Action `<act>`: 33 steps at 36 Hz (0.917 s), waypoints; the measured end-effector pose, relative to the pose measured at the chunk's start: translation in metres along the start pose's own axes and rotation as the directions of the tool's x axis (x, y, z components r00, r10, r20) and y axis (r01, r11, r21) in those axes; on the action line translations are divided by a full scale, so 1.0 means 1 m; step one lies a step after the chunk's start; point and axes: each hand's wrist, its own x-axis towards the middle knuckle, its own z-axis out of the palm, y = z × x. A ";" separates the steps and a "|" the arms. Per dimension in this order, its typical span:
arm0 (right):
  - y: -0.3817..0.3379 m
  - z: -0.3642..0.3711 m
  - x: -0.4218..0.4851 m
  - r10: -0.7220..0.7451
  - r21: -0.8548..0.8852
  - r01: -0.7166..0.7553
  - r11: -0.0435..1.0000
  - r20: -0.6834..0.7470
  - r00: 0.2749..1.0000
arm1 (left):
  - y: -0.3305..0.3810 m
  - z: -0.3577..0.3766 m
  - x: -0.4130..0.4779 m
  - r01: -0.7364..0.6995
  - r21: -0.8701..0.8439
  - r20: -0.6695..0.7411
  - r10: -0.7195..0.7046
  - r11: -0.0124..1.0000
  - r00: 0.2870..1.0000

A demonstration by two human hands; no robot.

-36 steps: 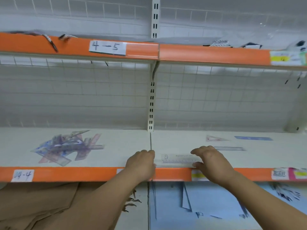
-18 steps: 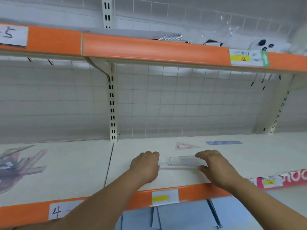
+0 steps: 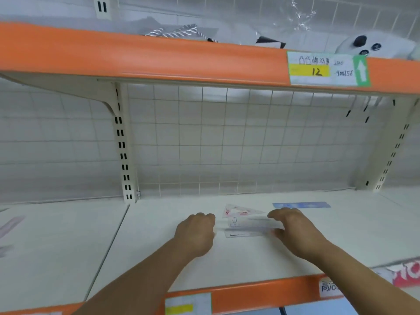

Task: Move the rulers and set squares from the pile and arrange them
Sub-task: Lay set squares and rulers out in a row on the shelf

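both hands are on one clear ruler (image 3: 252, 223), which lies lengthways between them over the white shelf (image 3: 159, 258). the left hand (image 3: 196, 233) is closed at the ruler's left end with its fingers curled. its fingertips are hidden behind the knuckles. the right hand (image 3: 295, 230) grips the right end, with fingers curled over the far edge and the thumb at the near edge. whether the ruler is lifted clear of the shelf cannot be told.

a second clear ruler (image 3: 245, 234) lies flat on the shelf just on the near side of the grip, between the two hands. a pink set square (image 3: 238, 211) lies flat just beyond the grip, and its near edge meets the held ruler in this view. a blue ruler (image 3: 301, 205) lies flat beyond the right hand and slightly to its right, apart from the set square. the pile (image 3: 11, 223) is well to the left of the left hand, at the picture's edge and blurred.

an orange edge strip (image 3: 261, 292) runs along the shelf front below the wrists. a price label (image 3: 318, 70) marked "12" sits on the upper shelf's front, above the right hand.
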 end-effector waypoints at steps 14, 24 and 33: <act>0.039 0.001 0.040 -0.198 0.059 0.192 0.980 0.110 0.974 | 0.037 0.012 -0.008 0.267 -0.032 -0.015 -0.268 0.963 0.963; 0.045 0.012 0.054 -0.281 0.142 0.257 0.956 0.188 0.941 | 0.048 0.011 -0.013 0.350 -0.016 -0.014 -0.350 0.937 0.937; 0.040 0.025 0.068 -0.306 0.166 0.271 0.948 0.251 0.918 | 0.040 0.008 -0.005 0.354 0.015 -0.019 -0.354 0.935 0.935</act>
